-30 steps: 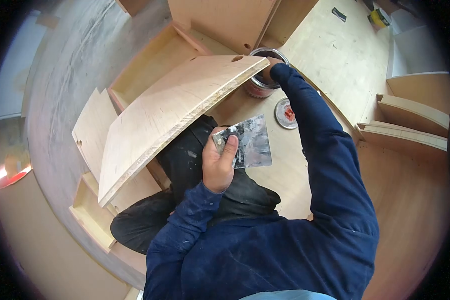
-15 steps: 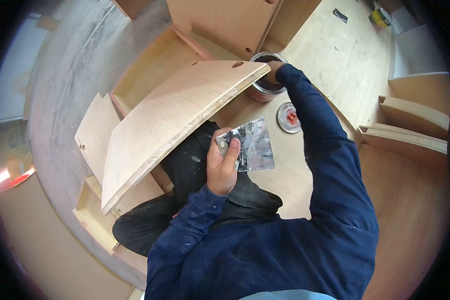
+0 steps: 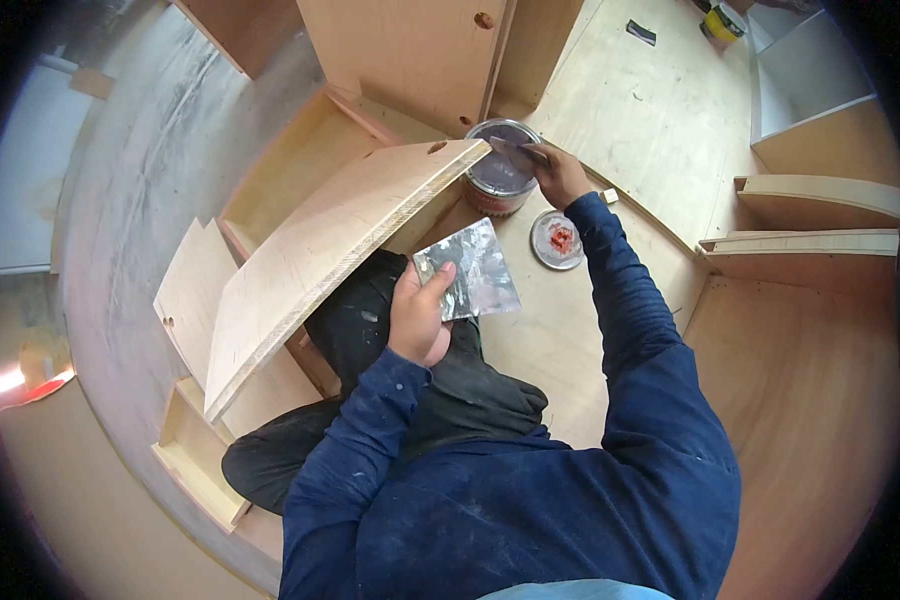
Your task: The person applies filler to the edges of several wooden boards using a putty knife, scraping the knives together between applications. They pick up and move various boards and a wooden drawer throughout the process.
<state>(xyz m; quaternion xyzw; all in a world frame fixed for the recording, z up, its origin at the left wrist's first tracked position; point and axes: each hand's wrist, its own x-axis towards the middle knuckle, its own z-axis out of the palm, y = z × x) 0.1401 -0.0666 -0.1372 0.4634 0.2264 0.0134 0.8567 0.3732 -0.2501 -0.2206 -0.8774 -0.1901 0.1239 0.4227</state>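
My left hand [image 3: 422, 315] grips a square metal putty plate [image 3: 470, 268] smeared with grey and white, thumb lying on its upper face. My right hand [image 3: 564, 178] is closed around a putty knife [image 3: 520, 155], whose blade reaches over the mouth of a round can [image 3: 498, 195]. Greyish material shows inside the can. Just below my right wrist lies a round lid [image 3: 556, 240] with reddish paste in it. A plywood panel [image 3: 320, 250] slants across my leg, its near corner beside the can and a dark hole close to that corner.
An open wooden drawer box [image 3: 290, 160] sits behind the panel, and another box [image 3: 195, 440] lies at lower left. A tall cabinet panel [image 3: 400, 60] stands beyond the can. Curved wooden pieces [image 3: 820, 190] are at right. A yellow-black tub [image 3: 722, 25] stands far right.
My right hand has risen out of the can and drawn back to the right, bringing the putty knife into view. My left hand still holds the plate, now turned slightly.
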